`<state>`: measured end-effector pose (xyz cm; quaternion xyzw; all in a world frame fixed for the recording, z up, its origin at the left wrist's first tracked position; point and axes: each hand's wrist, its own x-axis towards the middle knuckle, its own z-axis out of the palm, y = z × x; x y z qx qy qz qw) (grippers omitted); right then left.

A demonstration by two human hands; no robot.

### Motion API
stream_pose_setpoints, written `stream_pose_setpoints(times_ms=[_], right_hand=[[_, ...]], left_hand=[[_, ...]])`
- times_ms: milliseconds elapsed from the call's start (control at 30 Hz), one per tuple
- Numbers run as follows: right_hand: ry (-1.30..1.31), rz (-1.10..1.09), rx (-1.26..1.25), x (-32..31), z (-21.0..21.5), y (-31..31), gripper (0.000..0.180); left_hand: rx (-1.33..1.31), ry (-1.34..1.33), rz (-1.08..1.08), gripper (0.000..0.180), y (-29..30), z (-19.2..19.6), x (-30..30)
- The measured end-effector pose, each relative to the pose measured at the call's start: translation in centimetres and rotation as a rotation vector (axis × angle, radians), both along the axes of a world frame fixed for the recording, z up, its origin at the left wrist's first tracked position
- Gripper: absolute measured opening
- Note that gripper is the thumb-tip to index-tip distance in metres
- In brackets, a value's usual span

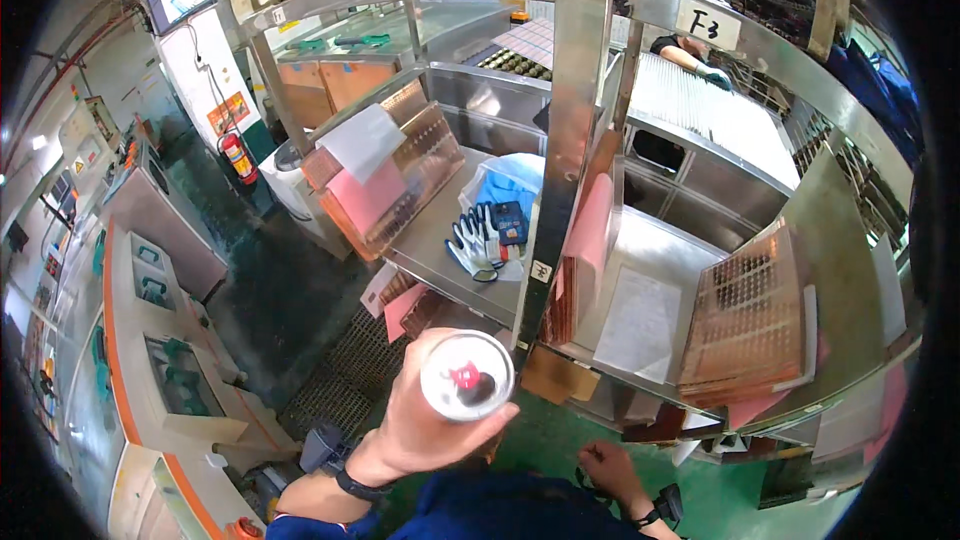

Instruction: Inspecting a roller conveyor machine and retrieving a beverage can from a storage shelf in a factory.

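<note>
My left hand (415, 420) is wrapped round a drink can (440, 380), held upright in front of me. The can's pale round top faces up, with a red tab and a dark opening beside it. Low and to the right, my right hand (608, 468) hangs near my body with its fingers curled in. Whatever may be inside those fingers is too small and dark to make out. Beyond the can, a pair of white and dark blue gloves (475, 240) lies on a metal shelf (430, 230), next to a dark blue packet (511, 223).
Copper-coloured panels (745, 305) and pink sheets (370, 195) lean on the metal rack (575, 90). A white paper sheet (640, 320) lies in the right bay. A fire extinguisher (238, 158) stands by a pillar. A co-worker's gloved hand (712, 76) rests at a ribbed white surface (690, 105).
</note>
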<state>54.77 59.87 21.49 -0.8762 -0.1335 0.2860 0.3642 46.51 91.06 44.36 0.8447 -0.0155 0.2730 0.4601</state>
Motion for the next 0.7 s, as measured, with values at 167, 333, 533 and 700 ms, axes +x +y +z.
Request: stream_pose_setpoints(times_ms=[167, 333, 533, 700], right_hand=[[-0.012, 0.046, 0.007, 0.3, 0.9, -0.6, 0.033], [-0.186, 0.023, 0.031, 0.7, -1.0, -1.8, 0.035], [-0.206, -0.005, -0.04, 0.9, -1.3, -2.7, 0.04], [-0.42, 0.036, 0.098, 0.5, -4.8, -3.8, 0.034]], left_hand=[[0.011, -0.288, -0.271, 0.076, -1.6, 1.1, 0.2], [0.008, -0.295, -0.611, 0.042, -3.0, 5.0, 0.1], [0.117, -0.585, -0.525, 0.041, -4.6, 8.5, 0.5], [0.27, -0.635, -0.58, 0.049, -3.5, 10.4, 0.5]])
